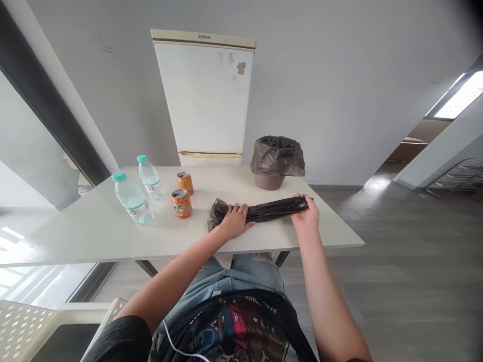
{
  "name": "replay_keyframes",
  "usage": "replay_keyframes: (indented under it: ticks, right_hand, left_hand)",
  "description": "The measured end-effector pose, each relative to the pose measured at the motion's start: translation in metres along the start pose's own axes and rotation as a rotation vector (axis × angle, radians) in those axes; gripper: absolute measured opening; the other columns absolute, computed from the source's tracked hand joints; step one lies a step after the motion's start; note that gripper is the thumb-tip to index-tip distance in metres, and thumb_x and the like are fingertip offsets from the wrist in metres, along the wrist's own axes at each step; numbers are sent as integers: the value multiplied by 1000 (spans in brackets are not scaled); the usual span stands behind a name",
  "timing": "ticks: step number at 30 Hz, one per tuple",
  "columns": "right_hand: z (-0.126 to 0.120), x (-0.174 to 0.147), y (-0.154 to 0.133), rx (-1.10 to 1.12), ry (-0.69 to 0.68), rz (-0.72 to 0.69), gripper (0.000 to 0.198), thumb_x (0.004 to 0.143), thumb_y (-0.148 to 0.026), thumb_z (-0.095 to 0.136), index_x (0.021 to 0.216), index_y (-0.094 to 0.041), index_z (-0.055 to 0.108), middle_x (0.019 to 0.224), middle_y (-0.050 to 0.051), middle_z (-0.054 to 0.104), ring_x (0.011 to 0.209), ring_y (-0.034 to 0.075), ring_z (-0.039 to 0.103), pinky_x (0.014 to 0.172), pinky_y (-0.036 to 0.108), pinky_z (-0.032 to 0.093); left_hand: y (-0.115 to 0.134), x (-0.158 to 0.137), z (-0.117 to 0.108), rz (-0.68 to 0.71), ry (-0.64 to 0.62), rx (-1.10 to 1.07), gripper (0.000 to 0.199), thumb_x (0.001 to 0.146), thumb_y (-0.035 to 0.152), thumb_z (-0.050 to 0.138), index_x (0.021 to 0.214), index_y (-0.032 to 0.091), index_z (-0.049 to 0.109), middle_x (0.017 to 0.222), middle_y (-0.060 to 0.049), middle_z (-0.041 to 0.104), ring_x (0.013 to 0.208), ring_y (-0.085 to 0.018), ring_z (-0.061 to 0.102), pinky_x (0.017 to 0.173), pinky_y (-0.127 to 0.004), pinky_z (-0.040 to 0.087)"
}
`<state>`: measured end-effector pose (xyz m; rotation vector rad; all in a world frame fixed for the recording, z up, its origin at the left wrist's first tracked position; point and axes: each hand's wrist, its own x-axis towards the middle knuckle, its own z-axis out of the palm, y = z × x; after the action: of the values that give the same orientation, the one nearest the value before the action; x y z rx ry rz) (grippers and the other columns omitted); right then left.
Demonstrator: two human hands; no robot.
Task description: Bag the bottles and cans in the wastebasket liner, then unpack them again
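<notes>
A black plastic bag (269, 210), gathered into a long strip, lies along the front part of the table, its crumpled loose end to the left. My left hand (236, 221) is closed over the strip near that loose end, pressing it against the tabletop. At the strip's other end, my right hand (306, 217) grips the folded tip, thumb on top. Just behind the strip stands a brown trash bin (269, 181), lined with a dark bin liner (278, 157) folded out over its rim.
Left of my hands on the white table (94, 236) stand two orange soda cans (181, 203) and two clear water bottles (135, 203) with green caps. Behind the table is a white fridge (207, 95). A pale chair (64, 322) is at lower left.
</notes>
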<state>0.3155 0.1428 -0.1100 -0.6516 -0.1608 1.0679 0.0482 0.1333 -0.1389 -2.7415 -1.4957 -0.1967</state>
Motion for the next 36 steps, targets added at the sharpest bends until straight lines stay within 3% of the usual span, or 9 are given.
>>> replay_keyframes:
  ticks: [3, 6, 10, 15, 20, 23, 25, 30, 36]
  right_hand:
    - [5, -1, 4, 1, -68, -21, 4, 96, -21, 65, 92, -21, 65, 95, 1, 72, 93, 14, 74, 90, 30, 64]
    - [10, -10, 12, -63, -82, -79, 7, 90, -23, 72, 87, -19, 66, 100, 2, 73, 96, 15, 72, 89, 29, 62]
    - [19, -36, 21, -258, -211, -172, 20, 79, -30, 83, 90, -16, 74, 97, 3, 73, 92, 16, 69, 88, 29, 57]
    - [33, -75, 26, -362, -375, -228, 32, 73, -42, 90, 91, -19, 76, 100, 4, 73, 103, 20, 68, 101, 37, 53]
    - [36, -90, 22, -327, -308, -236, 30, 80, -44, 86, 88, -18, 74, 100, 5, 72, 101, 19, 66, 98, 35, 52]
    - [33, -88, 22, -187, -306, -209, 29, 86, -44, 82, 83, -19, 67, 104, 5, 71, 106, 21, 67, 100, 37, 53]
    - [31, -87, 22, -93, -305, -184, 28, 92, -42, 77, 82, -21, 61, 95, 2, 67, 97, 18, 68, 97, 38, 56]
    - [30, -81, 16, 74, -231, -216, 25, 108, -28, 54, 84, -22, 52, 74, -7, 41, 60, 9, 46, 69, 25, 54]
    - [28, -55, -6, 79, -128, -175, 33, 114, -27, 37, 82, -21, 44, 68, -8, 32, 48, 7, 29, 45, 19, 33]
  left_hand:
    - [15, 3, -11, -25, 27, 32, 91, 104, 66, 41, 164, -1, 33, 170, -30, 35, 161, -48, 26, 130, -64, 21]
    - [44, 14, -30, 44, 152, 39, 101, 97, 64, 55, 164, -5, 27, 172, -32, 28, 164, -46, 18, 133, -62, 15]
    - [86, 33, -46, 74, 313, -21, 84, 94, 45, 61, 160, 1, 35, 171, -29, 31, 163, -44, 22, 130, -69, 18]
    - [110, 45, -37, 22, 425, -52, 49, 103, 23, 44, 150, 10, 49, 147, -22, 59, 149, -34, 45, 130, -65, 25]
    - [101, 44, -30, -82, 446, -57, 30, 105, 27, 45, 120, 14, 68, 125, -18, 68, 127, -32, 58, 129, -64, 27]
    - [90, 47, -30, -41, 390, -29, 29, 104, 23, 44, 120, 15, 67, 122, -17, 70, 124, -32, 59, 127, -66, 25]
    - [83, 49, -29, 23, 326, -13, 30, 104, 20, 42, 124, 16, 64, 114, -15, 73, 118, -31, 62, 124, -63, 29]
    - [65, 47, -23, 212, 169, 12, 28, 106, 25, 46, 125, 14, 62, 102, -13, 75, 100, -27, 69, 101, -44, 47]
    - [28, 30, -23, 319, 77, 61, 22, 102, 28, 57, 106, 14, 73, 113, -15, 70, 112, -28, 67, 106, -41, 47]
